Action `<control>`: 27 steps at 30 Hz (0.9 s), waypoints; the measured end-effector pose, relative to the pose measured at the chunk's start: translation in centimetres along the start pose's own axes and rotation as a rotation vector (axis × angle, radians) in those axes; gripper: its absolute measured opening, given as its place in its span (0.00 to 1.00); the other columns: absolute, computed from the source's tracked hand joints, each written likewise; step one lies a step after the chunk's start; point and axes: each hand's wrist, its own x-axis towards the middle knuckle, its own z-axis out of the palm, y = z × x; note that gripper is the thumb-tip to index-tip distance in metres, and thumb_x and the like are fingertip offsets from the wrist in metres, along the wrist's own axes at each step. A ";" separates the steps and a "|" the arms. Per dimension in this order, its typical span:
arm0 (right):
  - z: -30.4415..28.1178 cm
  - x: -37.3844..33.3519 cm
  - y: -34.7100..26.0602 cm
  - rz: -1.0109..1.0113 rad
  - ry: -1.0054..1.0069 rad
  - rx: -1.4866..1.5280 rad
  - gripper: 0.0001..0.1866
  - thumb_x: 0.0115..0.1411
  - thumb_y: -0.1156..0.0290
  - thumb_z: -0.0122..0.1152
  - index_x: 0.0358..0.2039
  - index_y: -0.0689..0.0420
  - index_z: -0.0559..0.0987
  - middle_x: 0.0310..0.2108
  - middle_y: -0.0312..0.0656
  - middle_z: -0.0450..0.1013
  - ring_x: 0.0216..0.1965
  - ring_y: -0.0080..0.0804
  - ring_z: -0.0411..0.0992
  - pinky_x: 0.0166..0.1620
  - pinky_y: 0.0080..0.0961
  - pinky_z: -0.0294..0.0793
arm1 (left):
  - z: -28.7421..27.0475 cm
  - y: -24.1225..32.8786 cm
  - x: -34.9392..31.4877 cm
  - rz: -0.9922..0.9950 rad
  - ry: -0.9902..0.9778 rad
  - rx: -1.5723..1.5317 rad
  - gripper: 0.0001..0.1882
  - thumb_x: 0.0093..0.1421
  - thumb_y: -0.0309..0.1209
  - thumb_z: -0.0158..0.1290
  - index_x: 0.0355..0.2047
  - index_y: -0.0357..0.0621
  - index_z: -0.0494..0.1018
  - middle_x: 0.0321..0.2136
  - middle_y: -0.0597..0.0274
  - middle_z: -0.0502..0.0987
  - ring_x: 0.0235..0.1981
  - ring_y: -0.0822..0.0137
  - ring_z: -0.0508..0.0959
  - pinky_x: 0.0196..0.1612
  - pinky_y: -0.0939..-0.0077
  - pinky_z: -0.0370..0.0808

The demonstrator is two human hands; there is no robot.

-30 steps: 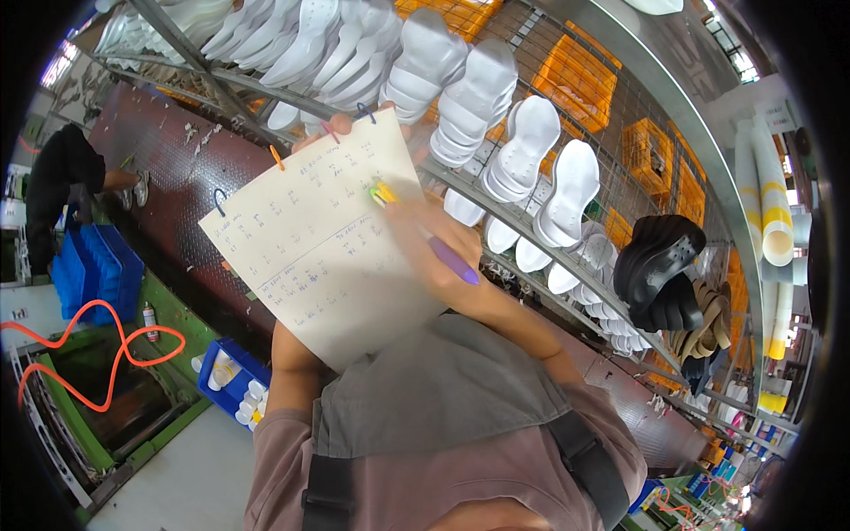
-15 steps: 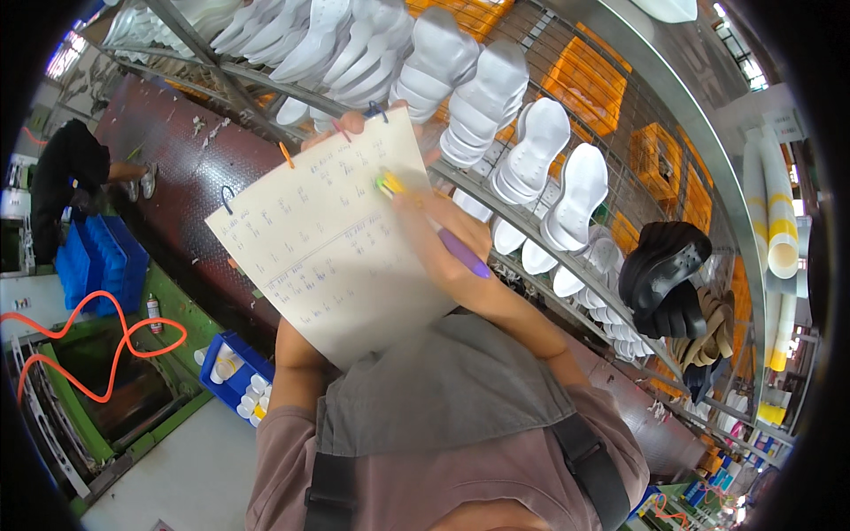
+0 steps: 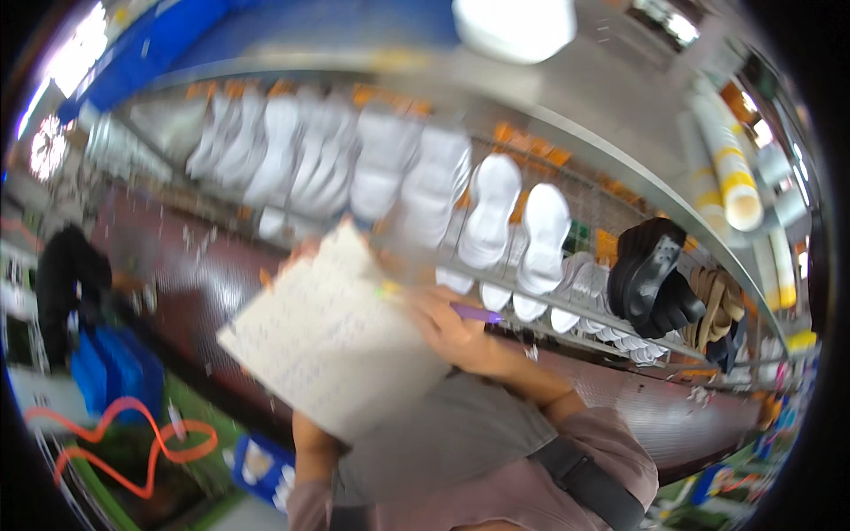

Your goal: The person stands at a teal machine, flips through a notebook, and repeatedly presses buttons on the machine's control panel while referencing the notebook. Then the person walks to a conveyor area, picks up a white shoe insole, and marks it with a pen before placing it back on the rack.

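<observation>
A cream notebook page (image 3: 323, 350) with handwritten rows is tilted in front of my body. My left hand (image 3: 303, 253) holds it from behind; only blurred fingertips show past its far edge, and the palm is hidden. Closed around a pen (image 3: 476, 313), my right hand (image 3: 450, 332) is at the right side of the page. The pen has a purple end and a yellow-green tip part, which lies over the page's right edge; whether it touches the paper I cannot tell.
Ahead runs a metal rack (image 3: 620, 164) with stacked white clogs (image 3: 492, 212), black clogs (image 3: 651, 274) and tan ones (image 3: 708, 305). At left are blue bins (image 3: 115, 372), a coiled orange hose (image 3: 124, 409) and a person in dark clothing (image 3: 66, 283). Rolled sheets (image 3: 737, 190) hang at right.
My view has swung upward, bringing more of the rack's top into sight and blurring the picture. The pen tip is now nearer the page's right edge. Both hands keep their holds.
</observation>
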 end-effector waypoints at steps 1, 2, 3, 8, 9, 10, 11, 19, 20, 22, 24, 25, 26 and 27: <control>-0.1 0.4 0.2 0.041 0.072 0.035 0.13 0.64 0.71 0.68 0.47 0.60 0.80 0.40 0.49 0.80 0.36 0.44 0.80 0.35 0.34 0.80 | 0.3 -0.4 -0.2 0.006 0.025 0.014 0.19 0.65 0.41 0.51 0.57 0.64 0.74 0.69 0.57 0.63 0.73 0.43 0.53 0.72 0.34 0.52; -0.3 0.7 0.2 0.095 0.128 -0.011 0.17 0.62 0.67 0.71 0.48 0.59 0.79 0.39 0.48 0.80 0.39 0.43 0.81 0.36 0.34 0.80 | 0.6 -0.8 -0.3 0.007 0.045 0.027 0.19 0.65 0.41 0.51 0.56 0.63 0.74 0.69 0.56 0.63 0.73 0.42 0.54 0.72 0.34 0.52; -0.3 0.9 0.4 0.119 0.137 0.012 0.17 0.61 0.66 0.72 0.48 0.58 0.79 0.39 0.46 0.81 0.39 0.42 0.81 0.37 0.34 0.80 | 0.7 -1.0 -0.3 0.006 0.056 0.036 0.19 0.66 0.41 0.51 0.56 0.63 0.74 0.69 0.56 0.63 0.72 0.42 0.54 0.71 0.34 0.52; 1.9 0.0 1.2 0.264 0.131 0.229 0.14 0.59 0.70 0.70 0.43 0.57 0.78 0.38 0.42 0.81 0.38 0.40 0.81 0.40 0.34 0.79 | 0.5 -1.3 0.2 -0.020 0.059 0.079 0.17 0.66 0.42 0.50 0.55 0.61 0.74 0.68 0.54 0.63 0.71 0.41 0.55 0.70 0.33 0.54; 2.4 -0.3 1.6 0.197 0.146 0.281 0.12 0.59 0.73 0.69 0.42 0.59 0.79 0.36 0.45 0.81 0.37 0.39 0.81 0.41 0.33 0.79 | 0.3 -1.4 0.6 -0.033 0.057 0.086 0.17 0.66 0.42 0.50 0.54 0.61 0.74 0.68 0.54 0.63 0.71 0.41 0.55 0.70 0.33 0.54; 3.0 -0.7 1.7 0.443 -0.141 0.227 0.11 0.61 0.69 0.67 0.43 0.57 0.79 0.38 0.43 0.80 0.38 0.40 0.80 0.41 0.33 0.78 | 0.4 -1.3 0.6 -0.039 0.056 0.096 0.17 0.66 0.43 0.50 0.54 0.60 0.74 0.68 0.53 0.63 0.71 0.41 0.56 0.70 0.33 0.54; 3.3 -1.1 1.9 0.395 -0.114 0.158 0.11 0.61 0.68 0.66 0.43 0.57 0.79 0.38 0.43 0.79 0.39 0.41 0.79 0.41 0.34 0.78 | 0.3 -1.4 1.1 -0.042 0.055 0.092 0.17 0.66 0.43 0.49 0.54 0.60 0.74 0.68 0.53 0.63 0.71 0.40 0.56 0.70 0.33 0.55; 2.8 -2.2 2.6 0.319 0.070 0.093 0.10 0.63 0.62 0.65 0.40 0.52 0.79 0.34 0.44 0.76 0.39 0.43 0.76 0.40 0.41 0.75 | 0.5 -2.5 3.7 -0.090 0.024 0.158 0.16 0.67 0.44 0.48 0.52 0.56 0.74 0.67 0.50 0.63 0.69 0.39 0.58 0.68 0.33 0.57; 2.5 -2.3 2.8 0.283 0.108 0.032 0.11 0.62 0.63 0.67 0.39 0.53 0.77 0.33 0.42 0.75 0.38 0.41 0.76 0.38 0.39 0.76 | 0.6 -2.7 4.0 -0.091 0.022 0.157 0.16 0.67 0.44 0.48 0.51 0.56 0.74 0.66 0.49 0.64 0.69 0.38 0.58 0.68 0.33 0.58; 1.9 -2.3 3.1 0.261 0.192 0.019 0.12 0.60 0.65 0.69 0.37 0.53 0.75 0.32 0.41 0.75 0.36 0.39 0.76 0.35 0.37 0.77 | 1.2 -3.1 4.1 -0.085 0.021 0.154 0.16 0.68 0.44 0.48 0.51 0.55 0.74 0.66 0.49 0.64 0.68 0.38 0.59 0.67 0.32 0.58; 1.4 -2.2 3.5 0.277 0.276 0.139 0.11 0.58 0.66 0.71 0.35 0.54 0.76 0.32 0.41 0.75 0.35 0.40 0.76 0.35 0.36 0.76 | 1.7 -3.3 4.0 -0.081 0.021 0.143 0.16 0.68 0.45 0.47 0.50 0.54 0.74 0.66 0.48 0.64 0.68 0.37 0.59 0.67 0.32 0.59; 1.0 -2.1 3.9 0.302 0.275 0.180 0.11 0.58 0.66 0.71 0.34 0.54 0.76 0.32 0.41 0.75 0.34 0.40 0.76 0.35 0.36 0.76 | 2.0 -3.3 3.8 -0.068 0.027 0.134 0.16 0.68 0.45 0.47 0.50 0.54 0.74 0.66 0.47 0.64 0.68 0.37 0.59 0.67 0.32 0.59; 0.7 -2.1 4.2 0.261 0.289 0.257 0.11 0.58 0.67 0.72 0.33 0.54 0.76 0.32 0.41 0.75 0.34 0.41 0.76 0.34 0.35 0.76 | 2.0 -3.2 3.8 -0.061 0.025 0.119 0.16 0.68 0.45 0.47 0.49 0.53 0.74 0.66 0.47 0.64 0.68 0.37 0.60 0.67 0.32 0.59; 0.2 -2.0 4.8 0.195 0.274 0.275 0.12 0.57 0.67 0.73 0.36 0.53 0.77 0.32 0.42 0.76 0.35 0.42 0.77 0.34 0.36 0.75 | 2.2 -3.1 3.5 -0.052 0.029 0.100 0.16 0.68 0.45 0.47 0.49 0.53 0.74 0.66 0.47 0.64 0.67 0.37 0.60 0.66 0.32 0.60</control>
